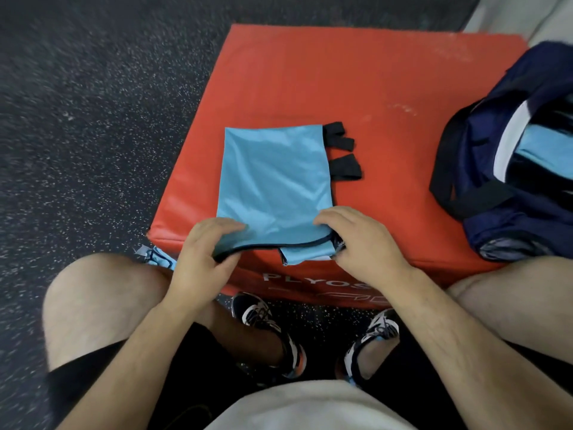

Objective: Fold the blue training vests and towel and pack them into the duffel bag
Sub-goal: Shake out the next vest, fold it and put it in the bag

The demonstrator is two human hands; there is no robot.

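A light blue training vest (273, 178) lies partly folded on the red foam box (356, 88), with black straps (342, 152) sticking out at its far right side. My left hand (201, 259) pinches the vest's near left edge along its dark trim. My right hand (356, 240) grips the near right corner, fingers curled over the fabric. The navy duffel bag (511, 169) stands open at the box's right end, with light blue cloth (545, 150) showing inside. Another bit of blue fabric (158, 259) hangs by my left knee.
The red box sits on dark speckled gym flooring (93, 119). My knees and shoes are close against the box's near side. A pale surface (545, 23) shows at the top right corner.
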